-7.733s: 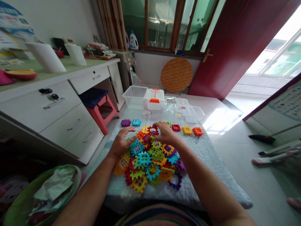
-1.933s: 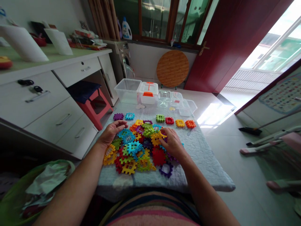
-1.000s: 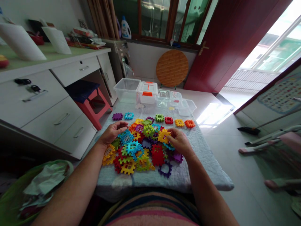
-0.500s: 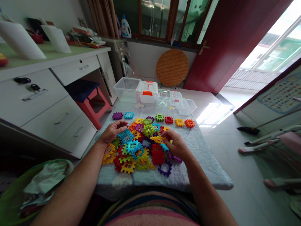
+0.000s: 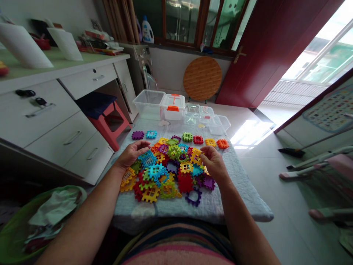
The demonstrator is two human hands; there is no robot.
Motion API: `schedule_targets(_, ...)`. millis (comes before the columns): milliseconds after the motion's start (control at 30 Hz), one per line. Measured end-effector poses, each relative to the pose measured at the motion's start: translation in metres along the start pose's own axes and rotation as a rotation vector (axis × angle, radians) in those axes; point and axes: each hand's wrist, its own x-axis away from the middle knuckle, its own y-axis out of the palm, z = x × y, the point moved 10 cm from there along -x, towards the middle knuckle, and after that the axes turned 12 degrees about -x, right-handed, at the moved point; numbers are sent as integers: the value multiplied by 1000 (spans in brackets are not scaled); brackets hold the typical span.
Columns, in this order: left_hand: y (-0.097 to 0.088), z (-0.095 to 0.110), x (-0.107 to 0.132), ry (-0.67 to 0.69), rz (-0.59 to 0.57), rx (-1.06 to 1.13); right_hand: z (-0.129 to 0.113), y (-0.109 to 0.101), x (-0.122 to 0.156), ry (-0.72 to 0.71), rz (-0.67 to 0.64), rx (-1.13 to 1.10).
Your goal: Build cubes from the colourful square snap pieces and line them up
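Note:
A heap of colourful plastic interlocking tiles (image 5: 165, 173) lies on a pale quilted cloth (image 5: 237, 184). My right hand (image 5: 214, 165) is at the heap's right side. Its fingertips pinch a yellow tile (image 5: 196, 156), held just above the heap. My left hand (image 5: 131, 154) rests on the heap's left edge with its fingers loosely bent beside a blue window tile (image 5: 148, 159), and it holds nothing that I can see. Beyond the heap runs a row of single tiles: purple (image 5: 138, 135), blue (image 5: 151, 134), green (image 5: 187, 137), red (image 5: 198, 139), yellow (image 5: 210, 142) and orange (image 5: 222, 143).
At the cloth's far end stand a clear bin (image 5: 149, 104), a white box with an orange latch (image 5: 173, 107) and small clear containers (image 5: 205, 117). White drawers (image 5: 63, 129) and a red stool (image 5: 107, 121) are to the left. A green basket (image 5: 33, 224) sits near left.
My right hand lifted a yellow tile out of the heap, turned it, and carried it up and toward the far side. The left hand has stayed put at the heap's left edge.

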Motion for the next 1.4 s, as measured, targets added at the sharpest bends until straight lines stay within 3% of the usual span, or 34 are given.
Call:
schedule_targets(167,0,0,0,-5,1,-14,-25,0,6,-211,52,456)
schedule_targets(233,0,0,1,-6,-3,-18,-37,17,13,-299,-60,588)
schedule_targets(333,0,2,1,-1,-5,-30,-32,51,27,-316,-365,699)
schedule_targets(400,0,3,1,1,-1,-37,-25,64,33,-306,-465,760)
schedule_targets(533,1,3,1,4,-9,-33,-18,71,33,-302,-482,804)
schedule_targets(700,0,2,0,9,-6,-31,-28,77,34,-369,-519,702)
schedule_targets(833,0,2,0,6,-6,-48,-39,61,27,-354,-398,516)
schedule_targets(967,-1,2,0,10,-3,-69,-42,13,7,-255,-79,332)
schedule_targets(1033,-1,1,-1,9,-5,-75,-37,-5,-2,-206,5,306)
schedule_targets(1167,-1,2,0,13,-2,-69,-18,-5,-16,-169,-56,366)
schedule_targets(1400,0,2,0,7,-9,-47,-13,6,-10,-288,-148,629)
